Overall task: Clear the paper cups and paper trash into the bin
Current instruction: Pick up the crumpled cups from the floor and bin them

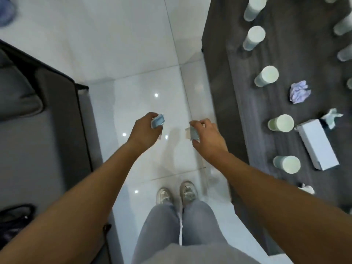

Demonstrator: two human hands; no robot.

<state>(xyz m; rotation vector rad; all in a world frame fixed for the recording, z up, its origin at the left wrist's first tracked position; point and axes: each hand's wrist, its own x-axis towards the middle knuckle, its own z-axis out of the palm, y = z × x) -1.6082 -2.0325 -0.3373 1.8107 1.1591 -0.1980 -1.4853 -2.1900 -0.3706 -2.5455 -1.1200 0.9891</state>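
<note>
Left hand: curled round a small crumpled pale-blue paper wad, carried out over the glossy white tiled floor, likely on its way to the bin.
Right hand: grips a second blue-and-white paper scrap, mostly hidden by the fingers.
Dark wood-grain table: holds upright white paper cups, a crumpled lilac paper ball and a white rectangular tissue box, all waiting.
Bin: not in view.
Blur: softens detail; farther cups are cut off.

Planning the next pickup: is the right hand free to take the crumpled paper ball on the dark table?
Probably not yet: the right hand already grips a paper scrap. Nothing blocks the way to the crumpled paper ball.
</note>
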